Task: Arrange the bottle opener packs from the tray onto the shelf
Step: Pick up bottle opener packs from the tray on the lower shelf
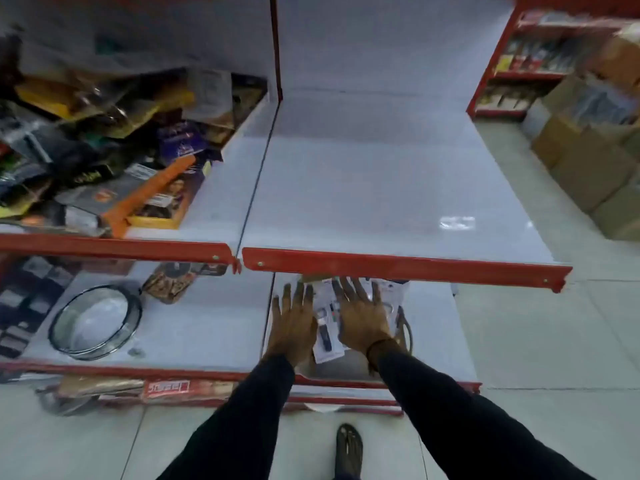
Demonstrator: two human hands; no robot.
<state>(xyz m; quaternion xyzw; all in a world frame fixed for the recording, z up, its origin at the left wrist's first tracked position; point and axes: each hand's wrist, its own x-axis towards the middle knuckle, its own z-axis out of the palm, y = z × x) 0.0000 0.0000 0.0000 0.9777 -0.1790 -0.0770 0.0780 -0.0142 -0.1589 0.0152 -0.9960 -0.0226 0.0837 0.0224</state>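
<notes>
Both our left hand [294, 323] and right hand [362, 315] lie flat, fingers spread, gripping nothing, on the bottle opener packs [325, 336] below the red shelf lip [405, 268]; pressing them level, we judge.

Upper shelf [398, 188]: smooth white board, glossy enough to throw back a light patch
Shelf edge strip [405, 266]: red painted metal, with small screw heads
Bottle opener packs [325, 327] under my hands: white card backing, looks like clear shiny plastic over it
Round sieve [95, 322]: shiny metal rim
My sleeves [460, 410]: matt black cloth
Floor [554, 341]: pale glossy tiles
Boxes [588, 168]: matt brown cardboard
</notes>
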